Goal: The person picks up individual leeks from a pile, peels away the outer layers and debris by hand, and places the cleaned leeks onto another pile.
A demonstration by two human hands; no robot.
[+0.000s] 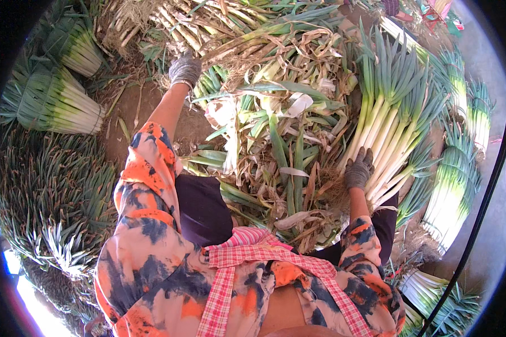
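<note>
My left hand [185, 71], in a grey knit glove, is at the near edge of a heap of untrimmed green onions [177, 29]. Its fingers bend round some brownish stalks there, partly hidden. My right hand [359, 168], gloved in darker grey, lies on the white lower stems of a loose bunch of cleaned green onions [389, 115]. Its fingers are spread over the stems. That bunch rests at my right leg, green leaves pointing away from me. Between my hands is a big pile of peeled-off leaves and husks [289, 132].
Tied green onion bundles stand at the left [59, 104] and right [451, 182]. A dense mass of dark green tops [50, 191] fills the lower left. A black cable [478, 210] slants down the right side. Part of another person's sleeve [391, 7] shows at the top.
</note>
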